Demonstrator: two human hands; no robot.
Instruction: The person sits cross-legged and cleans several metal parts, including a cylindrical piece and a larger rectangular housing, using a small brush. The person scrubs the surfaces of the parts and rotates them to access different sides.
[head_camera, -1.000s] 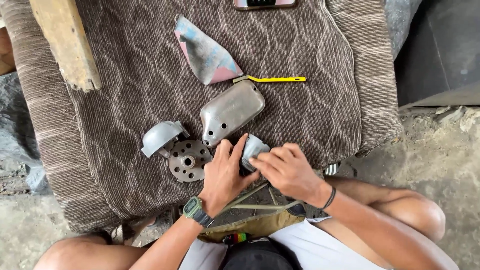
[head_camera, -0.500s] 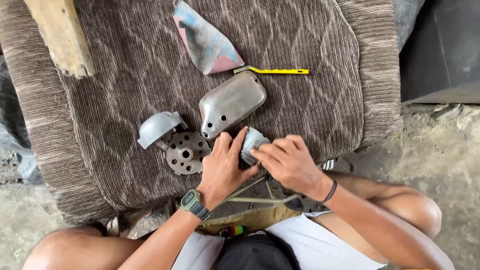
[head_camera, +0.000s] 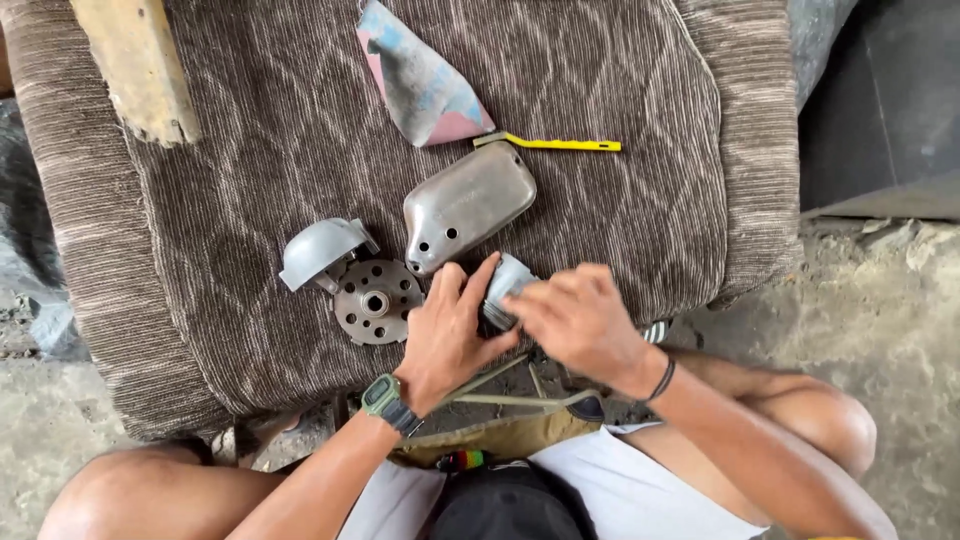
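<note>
My left hand (head_camera: 450, 330) and my right hand (head_camera: 575, 320) meet over a small grey cylindrical metal part (head_camera: 505, 283) at the near edge of a brown striped cushion (head_camera: 250, 160). Both hands grip it, the left from the side, the right partly covering it. Just beyond lies a rounded grey metal cover (head_camera: 466, 205) with small holes. Left of my left hand lies a round perforated metal disc (head_camera: 375, 301), touching a curved grey metal cap (head_camera: 318, 250).
A dirty pink and blue rag (head_camera: 420, 85) and a thin yellow tool (head_camera: 555, 144) lie further back on the cushion. A wooden plank (head_camera: 135, 65) rests at the back left. Concrete floor (head_camera: 880, 300) lies to the right, under a dark object (head_camera: 885, 100).
My hands stay on the small cylindrical part, and the right hand has shifted slightly over it. The view has drifted a little; the parts on the cushion have not moved.
</note>
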